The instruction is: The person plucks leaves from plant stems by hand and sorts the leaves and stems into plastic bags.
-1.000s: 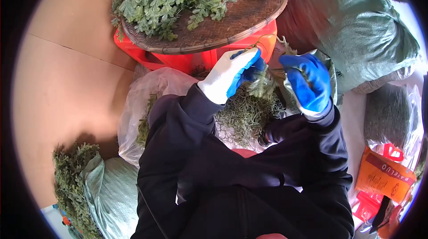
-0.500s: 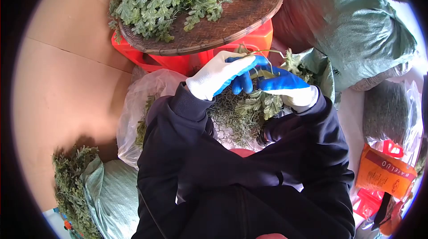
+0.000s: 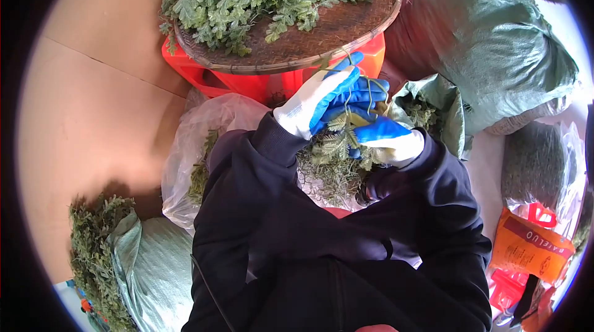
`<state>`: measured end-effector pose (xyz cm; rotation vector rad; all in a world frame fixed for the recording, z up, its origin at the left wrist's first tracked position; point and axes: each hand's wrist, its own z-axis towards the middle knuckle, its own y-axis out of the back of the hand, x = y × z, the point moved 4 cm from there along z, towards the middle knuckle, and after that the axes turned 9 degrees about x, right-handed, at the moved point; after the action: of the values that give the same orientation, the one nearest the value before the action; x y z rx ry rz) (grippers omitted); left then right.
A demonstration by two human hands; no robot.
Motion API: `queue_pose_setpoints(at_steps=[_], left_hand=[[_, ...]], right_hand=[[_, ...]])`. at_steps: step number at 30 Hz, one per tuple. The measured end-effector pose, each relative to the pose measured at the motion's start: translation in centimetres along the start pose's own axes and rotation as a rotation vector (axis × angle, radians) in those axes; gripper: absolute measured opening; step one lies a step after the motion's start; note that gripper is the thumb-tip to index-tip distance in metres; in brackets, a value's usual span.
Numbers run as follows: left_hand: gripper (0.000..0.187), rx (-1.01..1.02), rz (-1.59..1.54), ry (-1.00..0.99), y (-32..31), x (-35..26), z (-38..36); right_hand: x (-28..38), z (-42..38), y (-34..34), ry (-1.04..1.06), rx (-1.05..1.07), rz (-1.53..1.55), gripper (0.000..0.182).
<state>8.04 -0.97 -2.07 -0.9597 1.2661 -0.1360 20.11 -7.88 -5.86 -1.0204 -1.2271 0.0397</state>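
Observation:
Both my hands wear white gloves with blue palms, close together above my lap. My left hand point(image 3: 334, 90) has its fingers stretched out and spread, with thin curved stems lying across them. My right hand point(image 3: 385, 133) is closed around a leafy sprig point(image 3: 337, 143), its fern-like grey-green leaves hanging below the fingers. Some fingertips overlap, so the exact grip is partly hidden. Under the hands lies a heap of dry, wiry plant material point(image 3: 334, 177) between my legs.
Ahead, a round woven tray point(image 3: 334, 29) with leafy sprigs point(image 3: 247, 4) rests on a red plastic stool point(image 3: 198, 81). A clear plastic bag point(image 3: 185, 171) is at left, a green sack point(image 3: 161, 264) below it. Large green sacks point(image 3: 495, 53) and an orange packet point(image 3: 532, 245) are at right.
My left hand has shifted right and its fingers have spread. My right hand has moved slightly down and left, bringing the sprig's leaves below the hands. The stems now curve over the left fingers.

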Motion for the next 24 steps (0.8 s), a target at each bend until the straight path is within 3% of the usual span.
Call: queue_pose_setpoints(at_steps=[4,9,13,16,17,18,20,23,24], left_hand=[[0.05,0.04,-0.056,-0.02,0.8,0.3,-0.1],[0.055,-0.003,0.023,-0.103,0.6,0.4,0.2],[0.06,-0.106,0.48,-0.344,0.1,1.2,0.8],[0.052,-0.16,0.321,-0.316,0.0,1.4,0.8],[0.049,-0.166,0.178,-0.257,0.4,0.9,0.6],[0.046,-0.172,0.038,-0.2,0.7,0.3,0.4],[0.045,-0.239,-0.003,-0.194,0.7,-0.3,0.1],[0.04,-0.238,-0.166,-0.226,0.9,-0.8,-0.2],[0.038,-0.231,-0.203,-0.253,0.8,-1.0,-0.3]], right_hand=[[-1.1,0.2,0.2,-0.127,0.018,-0.005,0.054],[-2.3,0.6,0.0,0.134,0.007,0.277,0.06],[-3.5,0.4,1.3,0.167,-0.235,0.362,0.052],[-2.3,1.5,0.6,0.262,-0.145,0.141,0.039],[-2.0,0.7,0.2,0.081,-0.218,0.151,0.031],[-1.5,1.5,0.1,0.182,-0.198,0.021,0.03],[-0.6,0.3,-0.2,-0.148,-0.221,0.06,0.026],[-0.2,-0.2,0.6,-0.102,-0.089,-0.31,0.025],[-0.5,-0.4,0.8,-0.084,-0.033,-0.246,0.025]])
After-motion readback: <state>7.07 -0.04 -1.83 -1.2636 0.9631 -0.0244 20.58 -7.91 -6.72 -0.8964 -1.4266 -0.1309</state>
